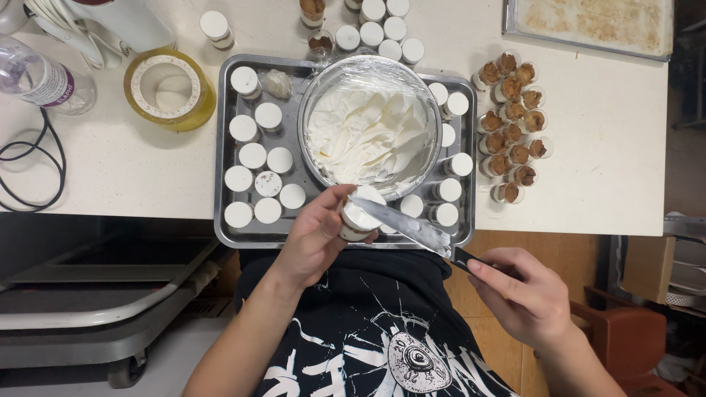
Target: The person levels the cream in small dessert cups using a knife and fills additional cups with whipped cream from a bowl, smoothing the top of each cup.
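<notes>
Left hand (312, 239) is wrapped around a small cup (358, 218) topped with white cream, held over the near edge of the metal tray (223, 154). Right hand (523, 294) is closed on the dark handle of a palette knife (408, 228); the blade lies flat across the cup's top, tip toward the left.

Progress, judged from the layout: most cups on the tray (254, 156) already show smooth white tops, in a block left of the bowl and a column on its right. One cup (268, 183) has a brown-smeared top. The cluster of crumb-filled cups (512, 123) on the tabletop (610, 147) right of the tray has no cream yet. The glass bowl of cream (370, 126) still looks well filled.

Room: the tray is crowded, with the bowl touching cups on both sides. The tray's near edge sits just at the tabletop's edge, so the held cup hangs over the person's lap. Open tabletop lies right of the crumb cups. A tape roll (169, 88) and cable (33, 158) take up the left.
</notes>
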